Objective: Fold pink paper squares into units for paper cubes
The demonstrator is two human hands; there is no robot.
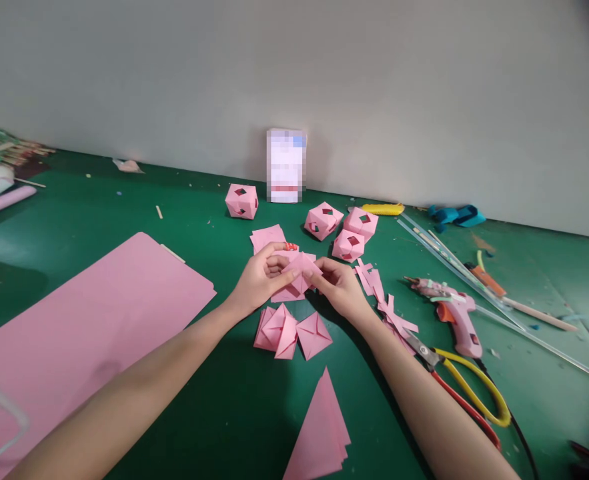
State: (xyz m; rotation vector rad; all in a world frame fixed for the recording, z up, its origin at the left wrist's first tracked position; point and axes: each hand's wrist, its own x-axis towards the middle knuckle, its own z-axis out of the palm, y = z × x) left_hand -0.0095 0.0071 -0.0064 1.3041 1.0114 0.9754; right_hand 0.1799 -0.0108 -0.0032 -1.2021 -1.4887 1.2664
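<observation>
Pointed folded pink paper piece [304,264], pinched by the fingers of left hand [263,277] and right hand [341,283]; upright white rectangular screen [285,163] too blurred to read

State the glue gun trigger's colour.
The trigger is orange; it shows best in the head view, the only one.

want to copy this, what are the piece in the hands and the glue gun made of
Held pink piece: probably matte paper or thin card, judging by its straight folds and thin edges. Glue gun: likely hard plastic, slightly glossy, from its smooth moulded body.
</observation>
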